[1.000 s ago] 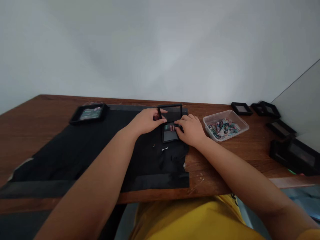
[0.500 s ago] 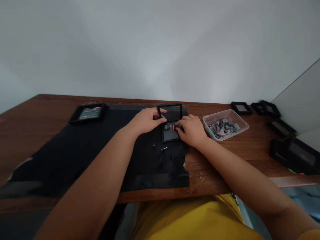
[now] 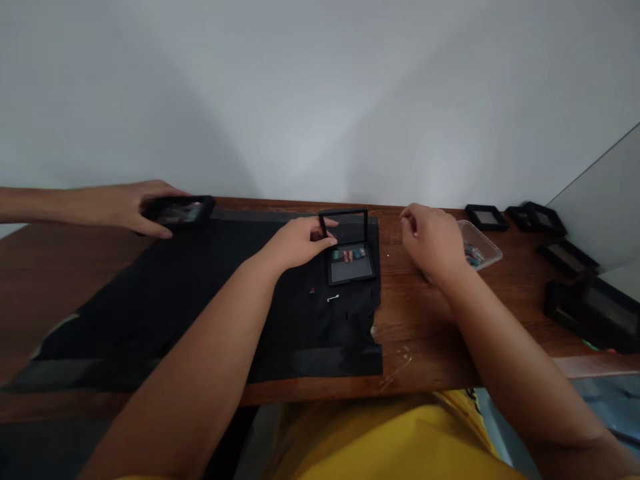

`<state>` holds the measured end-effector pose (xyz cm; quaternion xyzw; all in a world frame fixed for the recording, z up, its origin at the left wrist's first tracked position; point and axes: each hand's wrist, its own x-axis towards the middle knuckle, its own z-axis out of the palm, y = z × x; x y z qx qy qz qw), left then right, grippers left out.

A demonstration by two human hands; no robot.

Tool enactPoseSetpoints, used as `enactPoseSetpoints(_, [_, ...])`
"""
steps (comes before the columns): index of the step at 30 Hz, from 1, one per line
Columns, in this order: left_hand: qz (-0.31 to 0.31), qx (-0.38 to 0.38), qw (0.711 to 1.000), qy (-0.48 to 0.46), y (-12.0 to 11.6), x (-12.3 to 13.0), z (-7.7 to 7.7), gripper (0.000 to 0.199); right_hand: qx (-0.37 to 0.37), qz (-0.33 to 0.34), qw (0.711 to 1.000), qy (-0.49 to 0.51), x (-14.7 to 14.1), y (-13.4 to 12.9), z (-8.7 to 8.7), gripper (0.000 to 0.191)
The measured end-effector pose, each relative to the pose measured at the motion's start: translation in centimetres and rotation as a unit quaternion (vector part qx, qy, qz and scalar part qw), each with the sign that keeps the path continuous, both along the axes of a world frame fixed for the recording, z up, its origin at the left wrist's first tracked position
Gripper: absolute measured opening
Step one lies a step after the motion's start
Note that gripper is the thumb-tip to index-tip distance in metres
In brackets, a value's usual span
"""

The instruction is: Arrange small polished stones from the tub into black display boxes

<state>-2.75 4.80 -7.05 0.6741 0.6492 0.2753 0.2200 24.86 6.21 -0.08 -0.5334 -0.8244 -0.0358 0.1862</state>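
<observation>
A: Where's the open case?
B: Near R end of the dark mat, base flat, lid up along its far edge. Small pcs sit in a row at the base's far side.
A: Long axis?
B: Can't call it at this angle; lid edge runs approx. L–R.
A: Which hand's closer?
B: L hand, touching. It's pinching the lid's L side, thumb in front, case just to its R.
A: And R hand?
B: Well apart, over by the clear tub, hiding part of it. Fingers curled in; can't tell if there's a pc in them. Case is to its L, a bit nearer the body.
A: Else?
B: White sliver on the mat, just this side of the case. Far L, a co-worker's hand grips another blk case. More blk frames far R, past the tub.
</observation>
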Motion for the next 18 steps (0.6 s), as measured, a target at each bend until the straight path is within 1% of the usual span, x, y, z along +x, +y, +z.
enactPoseSetpoints(3, [0.005, 0.002, 1.0, -0.008, -0.2, 0.2, 0.2, 0.04, -0.057, -0.094, 0.992, -0.067, 1.2, 1.0, 0.2, 0.032])
enactPoseSetpoints(5, [0.005, -0.001, 1.0, -0.01, -0.3, 0.4, 0.4, 0.039, -0.103, -0.12, 0.983, -0.094, 1.8, 1.4, 0.2, 0.03])
enactPoseSetpoints(7, [0.003, -0.004, 1.0, -0.008, -0.4, 0.5, 0.6, 0.039, -0.118, -0.127, 0.98, -0.096, 2.4, 1.7, 0.3, 0.031])
enactPoseSetpoints(10, [0.002, -0.004, 1.0, 0.004, -0.6, 0.7, 0.9, 0.039, -0.103, -0.138, 0.982, -0.08, 3.5, 2.1, 0.7, 0.035])
enactPoseSetpoints(11, [0.002, -0.004, 1.0, 0.008, -0.6, 0.7, 0.9, 0.039, -0.109, -0.146, 0.979, -0.087, 3.9, 2.2, 0.8, 0.034])
enactPoseSetpoints(14, [0.0, -0.008, 1.0, 0.009, -0.7, 0.7, 0.9, 0.04, -0.174, -0.154, 0.96, -0.156, 4.6, 2.6, 0.6, 0.028])
enactPoseSetpoints(16, [-0.001, -0.009, 1.0, 0.001, -0.7, 0.7, 0.9, 0.041, -0.22, -0.138, 0.946, -0.195, 4.7, 2.9, 0.3, 0.024])
enactPoseSetpoints(18, [0.0, -0.006, 1.0, 0.004, -0.7, 0.7, 0.8, 0.041, -0.24, -0.12, 0.94, -0.209, 4.7, 3.0, -0.1, 0.023])
